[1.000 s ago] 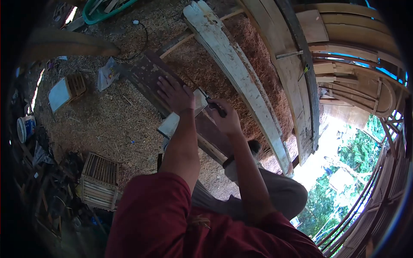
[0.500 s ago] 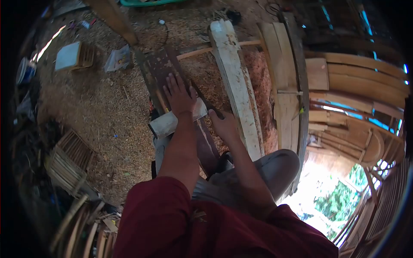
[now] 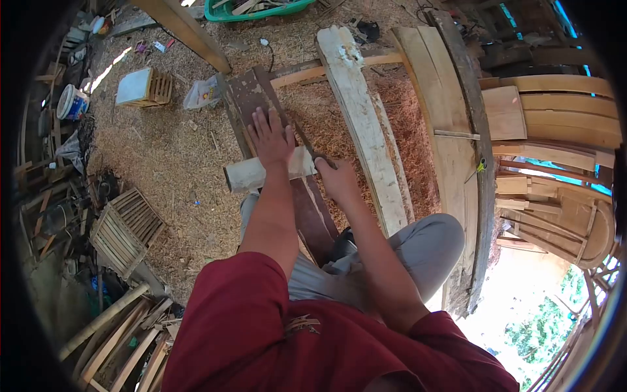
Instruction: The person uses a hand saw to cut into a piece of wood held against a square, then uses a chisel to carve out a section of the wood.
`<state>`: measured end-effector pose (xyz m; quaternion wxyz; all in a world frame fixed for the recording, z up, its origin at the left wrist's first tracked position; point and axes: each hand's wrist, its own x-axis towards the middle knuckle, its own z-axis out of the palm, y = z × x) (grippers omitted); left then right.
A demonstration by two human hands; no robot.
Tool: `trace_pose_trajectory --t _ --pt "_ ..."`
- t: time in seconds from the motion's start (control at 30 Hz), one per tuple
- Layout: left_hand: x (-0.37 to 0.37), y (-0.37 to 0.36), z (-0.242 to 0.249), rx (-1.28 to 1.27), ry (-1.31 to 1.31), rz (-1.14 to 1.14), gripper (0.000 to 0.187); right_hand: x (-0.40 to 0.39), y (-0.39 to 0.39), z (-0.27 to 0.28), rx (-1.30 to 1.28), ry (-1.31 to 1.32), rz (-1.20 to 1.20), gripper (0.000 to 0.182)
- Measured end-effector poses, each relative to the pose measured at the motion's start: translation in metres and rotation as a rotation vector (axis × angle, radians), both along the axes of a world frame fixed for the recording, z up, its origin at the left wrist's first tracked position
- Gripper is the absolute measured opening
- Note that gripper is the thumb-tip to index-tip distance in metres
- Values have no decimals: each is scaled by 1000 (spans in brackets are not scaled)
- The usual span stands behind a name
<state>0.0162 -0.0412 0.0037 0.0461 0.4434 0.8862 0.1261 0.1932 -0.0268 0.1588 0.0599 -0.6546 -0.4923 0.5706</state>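
Observation:
My left hand [image 3: 270,140] lies flat with fingers spread over the brown painted board [image 3: 251,91], palm down. Beneath that wrist a pale, whitish block of wood [image 3: 245,176] lies crosswise over the board. My right hand [image 3: 337,180] is closed around the near end of a long, thin, dark tool [image 3: 304,138], which runs forward along the board's right edge. It passes close by the right end of the pale block. What kind of tool it is I cannot tell.
To the right lie a white weathered beam [image 3: 359,117] and a wide light plank [image 3: 441,104]. Wood shavings cover the floor. A small slatted stool [image 3: 147,88], a slatted crate [image 3: 129,225] and a green basin [image 3: 258,12] stand around. Wooden furniture parts [image 3: 555,117] are stacked at right.
The view has shifted and brightened, so the surroundings sit slightly lower and mostly further right. My left hand stays flat on the board; my right hand keeps its grip on the dark tool.

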Motion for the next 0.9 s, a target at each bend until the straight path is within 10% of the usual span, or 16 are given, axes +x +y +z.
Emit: trace_pose_trajectory --t 0.9 --pt "18 1 7 -77 21 90 77 24 -34 26 62 62 -35 39"
